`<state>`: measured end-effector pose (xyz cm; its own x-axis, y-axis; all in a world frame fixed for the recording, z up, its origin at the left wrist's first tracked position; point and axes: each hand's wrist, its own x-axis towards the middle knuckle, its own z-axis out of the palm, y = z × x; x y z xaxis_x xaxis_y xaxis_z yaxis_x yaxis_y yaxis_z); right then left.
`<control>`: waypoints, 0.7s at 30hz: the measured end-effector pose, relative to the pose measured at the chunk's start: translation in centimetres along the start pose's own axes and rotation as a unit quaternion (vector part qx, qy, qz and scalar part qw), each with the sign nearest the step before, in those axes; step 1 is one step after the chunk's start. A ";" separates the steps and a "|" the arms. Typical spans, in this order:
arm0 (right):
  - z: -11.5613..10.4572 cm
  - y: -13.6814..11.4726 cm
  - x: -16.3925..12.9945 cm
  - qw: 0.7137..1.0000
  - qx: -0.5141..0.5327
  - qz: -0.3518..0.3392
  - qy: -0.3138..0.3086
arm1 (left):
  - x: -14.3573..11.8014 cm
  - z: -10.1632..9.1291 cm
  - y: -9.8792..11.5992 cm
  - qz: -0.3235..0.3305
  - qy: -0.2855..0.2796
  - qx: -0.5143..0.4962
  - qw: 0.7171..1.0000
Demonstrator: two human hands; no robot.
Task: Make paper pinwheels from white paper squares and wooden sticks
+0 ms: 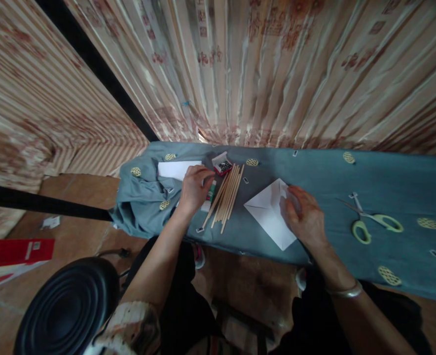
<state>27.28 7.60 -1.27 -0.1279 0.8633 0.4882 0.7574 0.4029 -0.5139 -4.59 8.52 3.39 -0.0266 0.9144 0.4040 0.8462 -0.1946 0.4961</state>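
Observation:
A white square of paper [265, 209], creased along its diagonals, lies on the cloth-covered table. My right hand [307, 214] rests on its right side, with bent fingers and thumb gripping the paper there; part of that side is hidden. My left hand [196, 190] hovers over the left part of the table, thumb and forefinger slightly apart with nothing visible between them. Just beyond its fingertips is a small open box [222, 162] holding small dark pieces. A green-and-white glue stick [210, 192] lies partly behind this hand, beside a bundle of thin wooden sticks [227, 197].
Another white paper [177, 169] lies at the left. Scissors with light green handles [386, 223] lie spread at the right. The blue-grey tablecloth [332, 172] reaches a striped curtain [277, 88] behind. A black round stool [68, 305] stands at lower left.

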 end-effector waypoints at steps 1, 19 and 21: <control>-0.2 0.0 0.0 1.000 0.000 0.003 0.002 | -0.3 -0.2 0.1 -0.005 -0.019 0.014 1.000; -1.6 -0.1 0.1 0.999 0.023 0.044 0.002 | -2.8 -0.9 1.7 0.001 -0.070 0.099 0.993; -1.6 -0.1 0.1 0.999 0.023 0.046 0.000 | -2.9 -1.0 1.8 -0.006 -0.091 0.117 0.989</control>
<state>28.22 7.13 -0.05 -0.0600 0.8973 0.4373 0.7359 0.3358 -0.5880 -3.54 5.11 3.90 0.0412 0.9689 0.2439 0.9468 -0.1158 0.3003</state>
